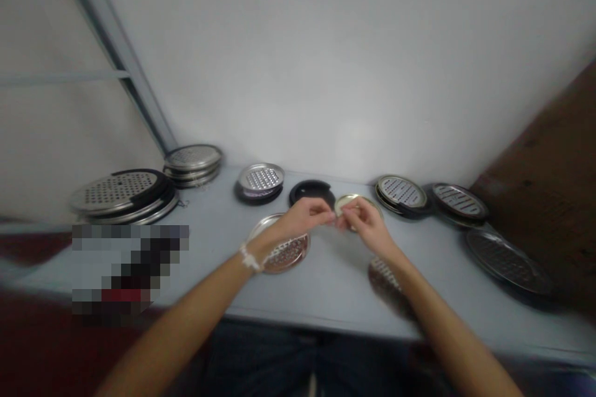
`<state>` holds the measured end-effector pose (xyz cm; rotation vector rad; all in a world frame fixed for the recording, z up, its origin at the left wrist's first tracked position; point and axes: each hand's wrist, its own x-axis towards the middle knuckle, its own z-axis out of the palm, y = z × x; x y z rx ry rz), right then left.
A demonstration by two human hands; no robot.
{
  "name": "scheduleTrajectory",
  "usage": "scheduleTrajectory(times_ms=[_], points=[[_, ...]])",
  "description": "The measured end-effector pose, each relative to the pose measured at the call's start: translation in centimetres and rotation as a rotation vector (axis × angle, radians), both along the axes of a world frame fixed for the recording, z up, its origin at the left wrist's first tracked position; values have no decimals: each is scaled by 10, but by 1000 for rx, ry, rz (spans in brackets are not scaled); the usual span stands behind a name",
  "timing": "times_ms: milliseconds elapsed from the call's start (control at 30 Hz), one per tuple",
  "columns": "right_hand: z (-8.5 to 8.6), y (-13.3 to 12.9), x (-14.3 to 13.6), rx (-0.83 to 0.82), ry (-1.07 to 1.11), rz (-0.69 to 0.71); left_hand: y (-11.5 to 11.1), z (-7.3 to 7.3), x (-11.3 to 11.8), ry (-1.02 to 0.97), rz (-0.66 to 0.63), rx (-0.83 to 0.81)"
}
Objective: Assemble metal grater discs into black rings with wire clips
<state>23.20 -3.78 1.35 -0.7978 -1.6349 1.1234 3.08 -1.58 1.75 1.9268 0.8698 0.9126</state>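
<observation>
My left hand [310, 213] and my right hand [362, 218] are close together above the table, fingers pinched toward each other. Whatever they hold between the fingertips is too small and blurred to make out. Behind my right hand lies a gold-rimmed round disc [344, 201], partly covered by the fingers. A black round holder [311, 188] is just behind my left hand. Under my left forearm rests a silver grater disc [286, 258]. Another grater disc [385, 279] is partly hidden by my right forearm.
Stacked grater discs [118, 192] stand at the left, with another stack [193, 158] behind. Further back is a grater disc on a black holder [261, 178]. Several graters [403, 192] line the right side, beside a brown board [549, 186]. A pixelated patch covers the left front.
</observation>
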Motion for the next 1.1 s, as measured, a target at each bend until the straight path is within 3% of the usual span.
scheduleTrajectory(times_ms=[133,267,367,467,633,733,867,967,1100], points=[[0,-2,-1,18,-14,4,-2,2,0,29,33,22],[-1,-10,-3,139,-259,-32,-7,-2,0,182,162,125],[0,-14,-4,193,-366,-29,-7,-6,-1,251,185,192],[0,-13,-4,178,-330,-38,-5,-6,-1,238,191,183],[-3,-3,-2,28,-81,-18,-1,0,-2,94,9,40],[-2,-1,-1,-20,-37,18,0,2,-2,65,1,28],[0,-8,-3,67,-214,12,-3,-4,-2,187,136,93],[0,-12,-5,169,-400,-14,-4,-10,-2,256,162,157],[0,-9,-3,142,-364,-68,-5,-9,-1,246,155,193]])
